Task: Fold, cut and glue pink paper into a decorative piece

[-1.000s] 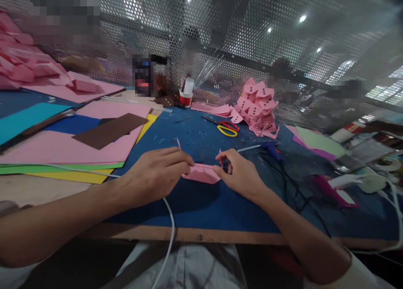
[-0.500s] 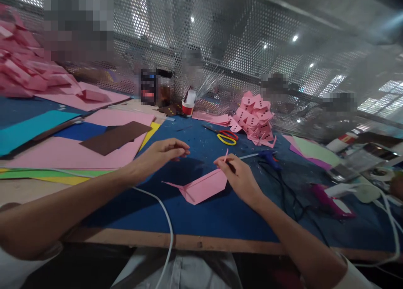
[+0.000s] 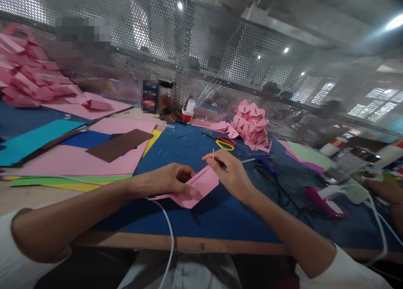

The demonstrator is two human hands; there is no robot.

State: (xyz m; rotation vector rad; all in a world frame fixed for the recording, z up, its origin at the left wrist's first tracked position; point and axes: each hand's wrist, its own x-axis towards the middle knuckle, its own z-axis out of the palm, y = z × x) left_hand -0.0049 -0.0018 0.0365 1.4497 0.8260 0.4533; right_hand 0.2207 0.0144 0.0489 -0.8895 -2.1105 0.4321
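A perforated metal screen (image 3: 214, 77) stands behind a blue-topped table (image 3: 239, 226). At the near middle of this table, between the person's two hands, is the pink piece (image 3: 206, 186), a folded paper form. Its underside is in shadow, so I cannot tell whether it rests on the top or is held just clear of it.

The left hand (image 3: 174, 182) is partly closed on the piece, thumb flat on the near face and fingers curled behind the far edge, a grip that seems meant to steady the body. The right hand (image 3: 231, 171) pinches the far right end between thumb and forefinger, its other fingers loosely bent; this looks like a fine hold, for handling the narrow end without crushing the fold.

The piece's long axis runs aslant, from near left to far right. At the left end a thin tail (image 3: 161, 196) points left, away from the body; at the right end a slim tab (image 3: 213, 153) sticks up above the right fingertips.

Scissors (image 3: 225, 143) and a glue gun (image 3: 266, 163) lie beyond and to the right, probably put there to be near yet out of the way. Flat card (image 3: 72, 166) is layered at the left, and a dotted stack (image 3: 250, 125) stands towards the screen.
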